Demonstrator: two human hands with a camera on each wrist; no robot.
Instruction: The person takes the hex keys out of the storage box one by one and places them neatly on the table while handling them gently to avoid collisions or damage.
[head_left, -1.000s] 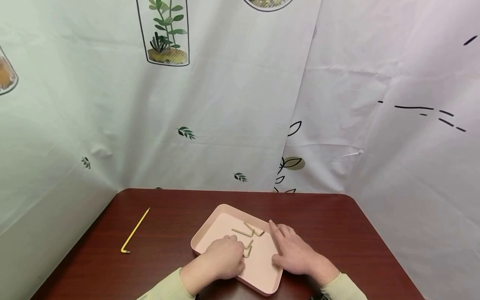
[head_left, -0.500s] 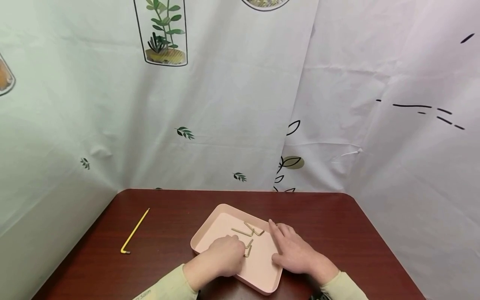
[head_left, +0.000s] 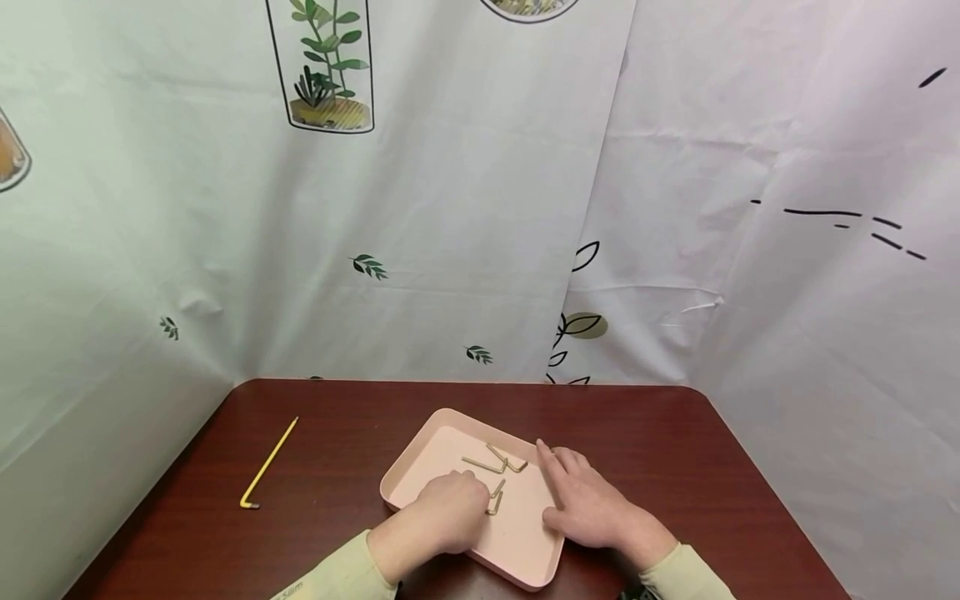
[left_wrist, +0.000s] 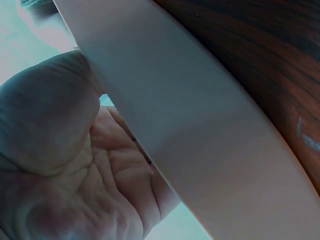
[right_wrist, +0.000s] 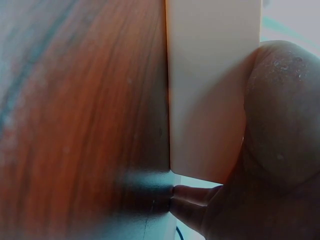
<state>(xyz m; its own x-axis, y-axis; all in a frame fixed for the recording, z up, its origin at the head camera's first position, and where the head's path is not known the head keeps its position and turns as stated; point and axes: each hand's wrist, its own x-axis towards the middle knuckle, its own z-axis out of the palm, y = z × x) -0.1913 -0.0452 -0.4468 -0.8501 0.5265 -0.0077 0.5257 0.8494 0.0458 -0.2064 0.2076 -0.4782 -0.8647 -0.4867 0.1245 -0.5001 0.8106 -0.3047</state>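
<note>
A shallow pink tray sits at an angle on the table, with several brass-coloured hex keys inside. My left hand reaches over its near left rim with fingers bent down into it. Short ends of two hex keys show beside that hand; the rest of them and my fingertips are hidden beneath it. In the left wrist view the tray's wall covers those fingers too. Along the tray's right side rests my right hand, fingers extended around the far corner and thumb at the rim.
A yellow hex key lies on the dark red wooden table, left of the tray. White printed cloth hangs behind the table and along both sides.
The left hand has shifted very slightly to the right and up in the tray. The right hand, the tray and the visible hex keys stay where they were.
</note>
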